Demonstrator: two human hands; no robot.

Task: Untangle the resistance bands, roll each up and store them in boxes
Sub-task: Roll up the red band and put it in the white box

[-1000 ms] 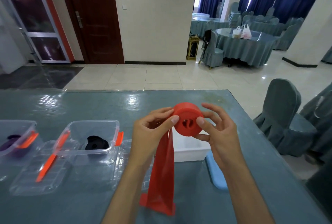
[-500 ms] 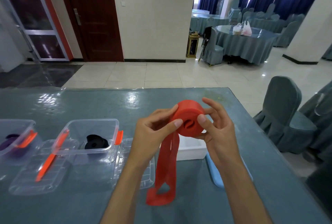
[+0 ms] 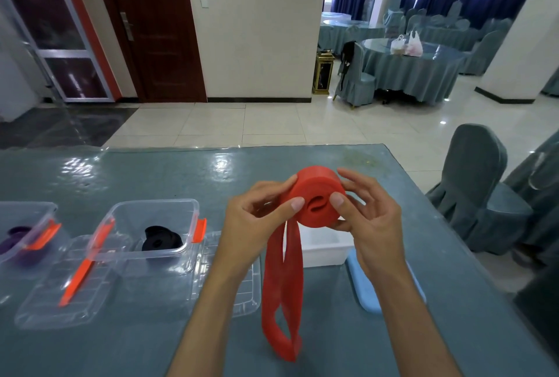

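A red resistance band (image 3: 314, 195) is mostly wound into a thick roll, held above the table between both hands. My left hand (image 3: 257, 222) pinches the roll's left side, thumb on its face. My right hand (image 3: 366, 219) grips the right side with thumb on the face and fingers behind. The band's loose tail (image 3: 282, 301) hangs down as a loop to just above the table. A clear box (image 3: 121, 219) with orange clips holds a rolled black band (image 3: 161, 240). Another clear box (image 3: 18, 213) at far left holds a purple band (image 3: 15, 240).
A white box (image 3: 323, 248) stands behind the hanging tail, with a blue lid (image 3: 360, 283) lying at its right. Clear lids (image 3: 54, 301) lie in front of the boxes. The grey-green table (image 3: 151, 171) ends at right, where covered chairs (image 3: 478, 195) stand.
The roll has grown and the hanging tail has shortened and lifted off the table. Both hands have turned the roll a little while staying in the same place.
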